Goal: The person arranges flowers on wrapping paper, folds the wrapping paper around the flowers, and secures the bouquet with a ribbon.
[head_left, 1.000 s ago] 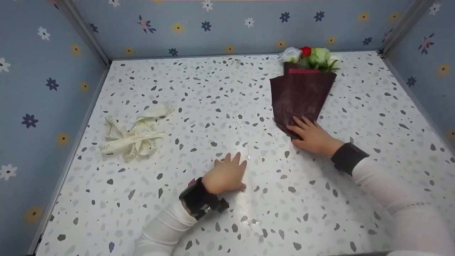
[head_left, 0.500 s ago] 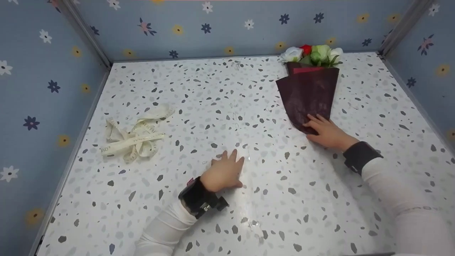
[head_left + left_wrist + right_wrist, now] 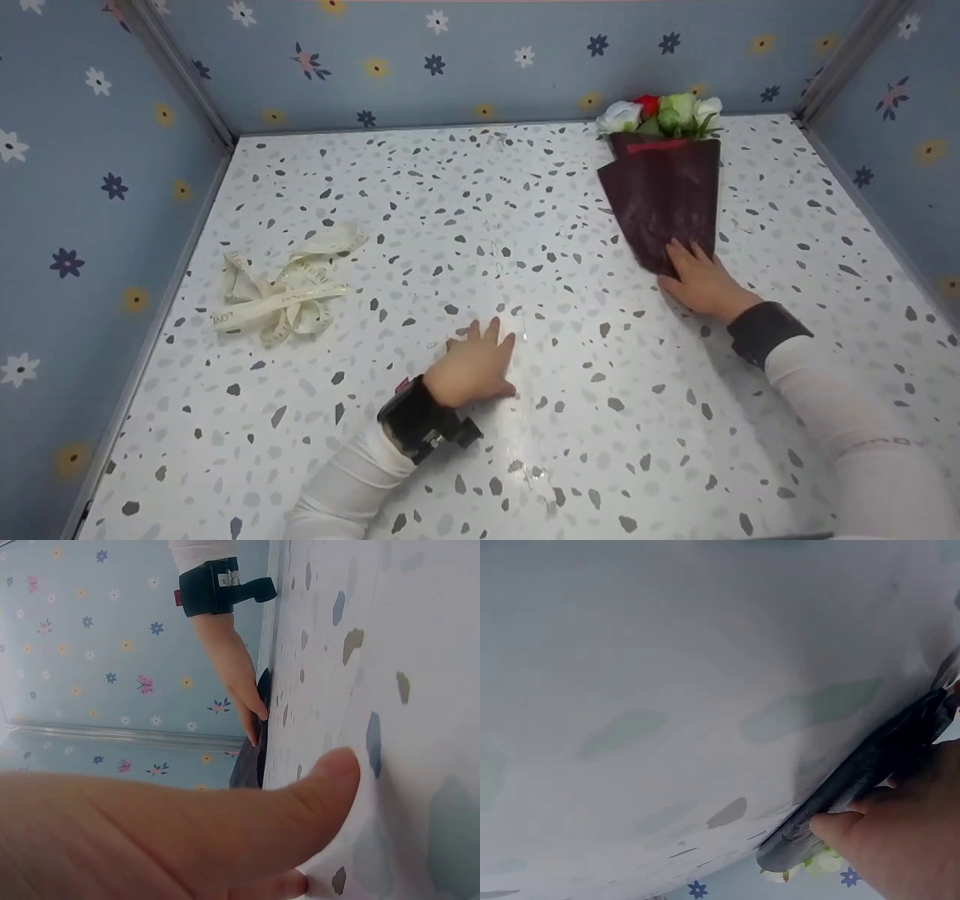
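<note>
A bouquet wrapped in dark maroon paper [image 3: 664, 199] lies at the back right of the speckled table in the head view. White, red and pale green flowers [image 3: 677, 112] show at its far end, close to the back wall. My right hand [image 3: 707, 285] rests on the narrow lower end of the wrapping with its fingers extended. In the right wrist view the thumb of this hand [image 3: 907, 836] lies along the dark wrapper [image 3: 855, 772]. Palm down on the tabletop, my left hand [image 3: 471, 367] has spread fingers and holds nothing; its thumb [image 3: 330, 780] looms large in the left wrist view.
A loosely heaped cream ribbon [image 3: 281, 300] with printed lettering lies on the left of the table [image 3: 420, 187]. Blue flower-printed panels [image 3: 465, 82] border the back and both sides. A clear, shiny strip [image 3: 536, 476] sits on the surface near the front middle.
The bouquet has shifted right and slightly toward the back, with my right hand on it throughout. My left hand has stayed almost where it was.
</note>
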The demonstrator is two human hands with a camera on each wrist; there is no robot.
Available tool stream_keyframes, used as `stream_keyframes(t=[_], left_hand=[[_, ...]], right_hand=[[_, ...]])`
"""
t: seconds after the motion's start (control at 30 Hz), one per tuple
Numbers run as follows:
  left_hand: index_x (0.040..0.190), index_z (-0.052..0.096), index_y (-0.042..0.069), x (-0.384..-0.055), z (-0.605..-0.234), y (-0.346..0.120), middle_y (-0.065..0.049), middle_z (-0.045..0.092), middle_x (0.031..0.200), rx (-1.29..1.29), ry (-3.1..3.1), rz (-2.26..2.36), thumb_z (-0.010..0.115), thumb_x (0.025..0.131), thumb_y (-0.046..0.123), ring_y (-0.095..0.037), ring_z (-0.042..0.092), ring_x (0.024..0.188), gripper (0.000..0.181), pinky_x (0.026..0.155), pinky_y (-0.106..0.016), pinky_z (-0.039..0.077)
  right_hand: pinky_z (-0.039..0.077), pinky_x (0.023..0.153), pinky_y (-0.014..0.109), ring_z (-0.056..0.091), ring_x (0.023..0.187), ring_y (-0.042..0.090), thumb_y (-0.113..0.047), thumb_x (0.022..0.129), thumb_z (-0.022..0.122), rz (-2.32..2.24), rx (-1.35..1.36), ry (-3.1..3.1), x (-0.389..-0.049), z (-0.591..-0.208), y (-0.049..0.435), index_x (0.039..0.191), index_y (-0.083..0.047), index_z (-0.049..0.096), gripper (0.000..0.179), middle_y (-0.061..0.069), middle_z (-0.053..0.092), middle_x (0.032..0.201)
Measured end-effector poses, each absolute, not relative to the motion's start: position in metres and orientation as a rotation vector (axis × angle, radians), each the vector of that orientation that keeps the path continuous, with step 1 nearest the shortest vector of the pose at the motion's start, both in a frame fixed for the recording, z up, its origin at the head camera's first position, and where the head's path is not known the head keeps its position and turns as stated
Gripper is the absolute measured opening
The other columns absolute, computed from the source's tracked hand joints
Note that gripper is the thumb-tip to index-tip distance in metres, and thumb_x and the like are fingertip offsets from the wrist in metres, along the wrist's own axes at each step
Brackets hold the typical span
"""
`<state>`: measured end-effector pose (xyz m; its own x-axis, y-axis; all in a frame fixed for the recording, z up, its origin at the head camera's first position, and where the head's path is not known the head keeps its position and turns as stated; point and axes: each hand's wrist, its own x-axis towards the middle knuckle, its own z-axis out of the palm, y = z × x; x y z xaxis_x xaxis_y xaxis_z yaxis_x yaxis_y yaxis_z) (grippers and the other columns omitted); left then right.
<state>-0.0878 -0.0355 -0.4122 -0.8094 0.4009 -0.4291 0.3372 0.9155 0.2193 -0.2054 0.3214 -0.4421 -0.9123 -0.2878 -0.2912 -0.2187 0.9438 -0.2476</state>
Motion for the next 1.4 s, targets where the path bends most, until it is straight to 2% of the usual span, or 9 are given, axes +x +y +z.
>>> stream_keyframes(t=[0.17,0.33,0.5,0.63,0.83,1.0,1.17,1.3,1.4], left_hand=[[0.146,0.034,0.007,-0.086,-0.413,-0.036,-0.022,0.02,0.154,0.545,2.6,0.193,0.067,0.083,0.046,-0.047,0.022,0.139,0.081,0.101,-0.066,0.031],[0.146,0.035,0.005,-0.087,-0.41,-0.039,-0.023,0.023,0.153,0.575,2.6,0.23,0.062,0.088,0.044,-0.048,0.023,0.138,0.074,0.107,-0.061,0.026],[0.143,0.04,0.007,-0.09,-0.411,-0.044,-0.024,0.031,0.15,0.625,2.625,0.219,0.055,0.093,0.043,-0.047,0.029,0.136,0.064,0.108,-0.057,0.029],[0.143,0.041,0.007,-0.095,-0.411,-0.052,-0.024,0.032,0.149,0.612,2.636,0.259,0.052,0.094,0.043,-0.045,0.03,0.136,0.061,0.108,-0.057,0.028],[0.145,0.036,0.007,-0.11,-0.399,-0.086,-0.026,0.023,0.151,0.467,2.684,0.383,0.05,0.095,0.044,-0.047,0.022,0.139,0.063,0.111,-0.058,0.021],[0.15,0.023,0.006,-0.123,-0.388,-0.131,-0.033,0.001,0.152,0.267,2.735,0.409,0.045,0.097,0.045,-0.052,-0.001,0.14,0.069,0.111,-0.061,0.008],[0.151,0.011,0.002,-0.134,-0.389,-0.176,-0.037,-0.02,0.147,0.103,2.77,0.501,0.041,0.099,0.042,-0.051,-0.022,0.136,0.073,0.11,-0.063,-0.006],[0.151,0.004,0.0,-0.144,-0.402,-0.208,-0.038,-0.027,0.144,-0.025,2.77,0.58,0.042,0.098,0.042,-0.052,-0.025,0.134,0.077,0.108,-0.065,-0.008],[0.15,0.004,-0.003,-0.148,-0.412,-0.227,-0.041,-0.025,0.143,-0.089,2.762,0.614,0.045,0.097,0.04,-0.054,-0.024,0.134,0.079,0.108,-0.066,-0.007]], right_hand=[[-0.001,0.109,0.066,0.001,0.14,0.05,-0.05,0.1,0.031,-0.265,-0.483,2.759,-0.2,-0.447,0.316,0.15,0.002,0.015,0.074,0.031,0.0,0.154],[0.001,0.111,0.062,0.007,0.14,0.05,-0.045,0.102,0.029,-0.353,-0.493,2.846,-0.2,-0.445,0.315,0.147,0.001,0.026,0.065,0.031,0.009,0.153],[0.011,0.112,0.06,0.018,0.138,0.05,-0.041,0.102,0.03,-0.565,-0.473,2.968,-0.2,-0.441,0.316,0.142,0.002,0.036,0.059,0.031,0.018,0.152],[0.018,0.11,0.06,0.024,0.136,0.049,-0.037,0.103,0.033,-0.702,-0.454,3.038,-0.198,-0.438,0.316,0.137,0.004,0.042,0.054,0.03,0.025,0.15],[0.021,0.109,0.06,0.028,0.135,0.047,-0.033,0.103,0.034,-0.803,-0.443,3.076,-0.199,-0.435,0.315,0.131,0.004,0.047,0.048,0.027,0.031,0.147],[0.023,0.109,0.057,0.031,0.134,0.044,-0.031,0.102,0.038,-0.839,-0.508,3.081,-0.197,-0.437,0.31,0.13,0.003,0.05,0.045,0.025,0.033,0.147],[0.023,0.11,0.056,0.032,0.134,0.042,-0.023,0.101,0.043,-0.791,-0.704,3.069,-0.189,-0.442,0.301,0.128,0.002,0.052,0.039,0.024,0.035,0.147],[0.022,0.111,0.054,0.033,0.134,0.042,-0.02,0.098,0.048,-0.686,-0.871,3.03,-0.181,-0.446,0.29,0.127,0.0,0.055,0.036,0.021,0.036,0.147],[0.021,0.112,0.052,0.033,0.135,0.039,-0.022,0.098,0.048,-0.645,-0.948,2.972,-0.174,-0.446,0.282,0.127,-0.002,0.055,0.036,0.019,0.035,0.149]])
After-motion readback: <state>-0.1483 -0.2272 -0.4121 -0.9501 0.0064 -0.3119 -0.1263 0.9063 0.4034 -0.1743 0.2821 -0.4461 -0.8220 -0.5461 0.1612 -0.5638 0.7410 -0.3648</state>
